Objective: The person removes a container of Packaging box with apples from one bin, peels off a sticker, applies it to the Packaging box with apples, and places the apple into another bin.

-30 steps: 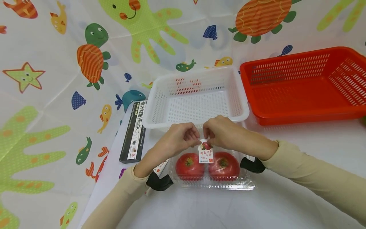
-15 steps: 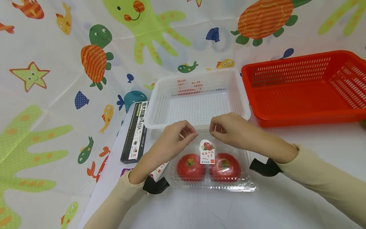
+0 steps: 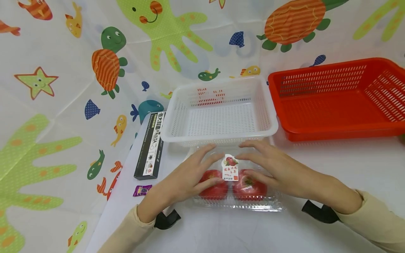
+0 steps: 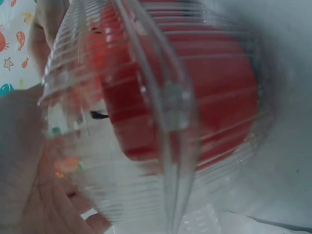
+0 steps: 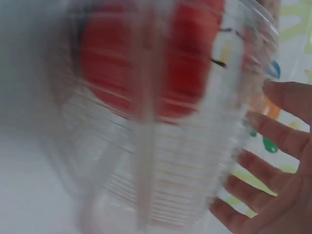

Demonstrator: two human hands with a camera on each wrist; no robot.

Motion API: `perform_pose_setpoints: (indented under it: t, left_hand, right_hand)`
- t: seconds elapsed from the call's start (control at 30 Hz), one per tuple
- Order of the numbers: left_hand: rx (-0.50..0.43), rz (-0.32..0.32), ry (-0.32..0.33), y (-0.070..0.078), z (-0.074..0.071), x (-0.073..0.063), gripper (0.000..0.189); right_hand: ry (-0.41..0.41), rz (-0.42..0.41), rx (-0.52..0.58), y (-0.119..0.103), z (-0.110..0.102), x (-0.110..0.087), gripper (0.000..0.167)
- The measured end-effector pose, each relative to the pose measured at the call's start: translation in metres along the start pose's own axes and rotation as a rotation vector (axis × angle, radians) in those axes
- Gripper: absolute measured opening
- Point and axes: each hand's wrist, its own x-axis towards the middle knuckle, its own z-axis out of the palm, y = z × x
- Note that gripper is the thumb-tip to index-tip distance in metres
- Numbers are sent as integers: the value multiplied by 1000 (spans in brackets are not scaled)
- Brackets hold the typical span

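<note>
A clear plastic clamshell box (image 3: 235,204) lies on the white table, holding two red apples (image 3: 218,190). A white label (image 3: 230,174) with an apple picture and red writing is on the middle of its lid. My left hand (image 3: 186,177) is over the lid's left part, its fingers stretched toward the label. From the other side my right hand (image 3: 283,170) reaches over the right part, fingers spread. Neither hand grips anything. In the right wrist view, spread fingertips are close beside the box lid (image 5: 195,161); whether they touch it is unclear. The left wrist view is blurred.
Directly behind the box stands a white perforated basket (image 3: 218,136), with a red basket (image 3: 338,128) to its right. At the left lie a black pasta box (image 3: 150,146) and a small purple packet (image 3: 142,190). A patterned sheet (image 3: 63,105) hangs behind.
Both hands have let go of the label, drawn apart and come nearer, fingers now unfolded over the lid. The label now lies flat, and the purple packet shows fully.
</note>
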Motion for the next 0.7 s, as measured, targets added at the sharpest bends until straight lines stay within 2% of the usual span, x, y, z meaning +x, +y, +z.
perform_pose_setpoints:
  t: [0.23, 0.37, 0.5, 0.6, 0.7]
  left_hand:
    - [14, 19, -35, -2, 2, -3, 59]
    - [-20, 35, -71, -5, -1, -4, 53]
    - [-32, 87, -84, -8, -4, -5, 45]
    - [-35, 133, -90, -9, -6, -6, 38]
    - [-51, 146, -114, -10, -8, -7, 35]
  right_hand:
    - [-51, -15, -123, 4, 20, -11, 58]
    - [-39, -42, -136, 6, 22, -13, 55]
    - [-44, -85, -159, 7, 19, -14, 50]
    - [-79, -94, -153, 8, 17, -14, 47]
    - [-128, -83, -113, 9, 14, -14, 44]
